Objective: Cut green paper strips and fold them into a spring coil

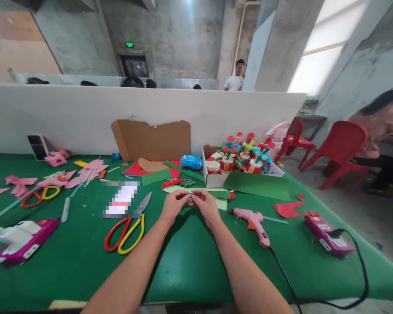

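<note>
My left hand (177, 204) and my right hand (205, 205) meet above the middle of the table, thumbs and fingers pinched together. Whatever lies between the fingertips is tiny and mostly hidden; a bit of green shows there. Just behind the hands are light green paper strips (174, 189), a dark green coiled paper spring (187, 184) and a red-handled tool (170, 183). To the right rests a pink hot glue gun (253, 221), its nozzle pointing left. Left of my forearm lie large scissors (126, 235) with one red and one yellow handle, blades slightly apart.
A white box (212, 180) holds several paper-spring figures on cups. Brown cardboard (155, 140) leans against the white partition (85, 113). Purple power strips (329, 237) and cords lie at both sides. Pink paper scraps (91, 172) and smaller scissors (42, 196) are on the left.
</note>
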The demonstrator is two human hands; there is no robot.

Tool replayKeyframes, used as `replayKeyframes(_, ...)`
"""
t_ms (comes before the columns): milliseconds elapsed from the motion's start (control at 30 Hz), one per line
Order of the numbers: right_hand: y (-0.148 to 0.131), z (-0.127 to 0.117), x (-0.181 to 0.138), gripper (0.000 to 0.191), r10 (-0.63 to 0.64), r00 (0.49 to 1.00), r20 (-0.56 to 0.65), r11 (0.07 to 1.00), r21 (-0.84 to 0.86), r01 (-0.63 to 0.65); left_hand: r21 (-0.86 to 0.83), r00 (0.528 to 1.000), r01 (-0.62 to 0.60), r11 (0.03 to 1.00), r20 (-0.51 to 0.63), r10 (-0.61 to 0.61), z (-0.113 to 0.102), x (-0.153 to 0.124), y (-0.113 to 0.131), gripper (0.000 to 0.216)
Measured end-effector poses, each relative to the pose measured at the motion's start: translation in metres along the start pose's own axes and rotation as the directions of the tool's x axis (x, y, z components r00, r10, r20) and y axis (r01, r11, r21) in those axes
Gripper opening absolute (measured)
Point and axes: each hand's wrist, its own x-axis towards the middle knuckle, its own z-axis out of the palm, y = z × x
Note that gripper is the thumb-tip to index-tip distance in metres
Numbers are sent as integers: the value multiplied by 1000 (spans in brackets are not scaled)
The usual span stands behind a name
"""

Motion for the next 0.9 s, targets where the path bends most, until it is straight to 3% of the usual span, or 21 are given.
replayKeyframes(633,6,-1,2,27,-41,999,-18,999,-31,41,109,994,-106,988,0,107,-1,0,-4,21)
replayKeyframes(733,4,0,2,29,-31,999,-25,999,-13,30,75,998,-69,995,-10,70,0,0,-4,21)
replayKeyframes(900,3,3,-1,34,-9,1000,-14,999,46,10,-123,996,66,990,-43,-72,3,-1,-4,27)
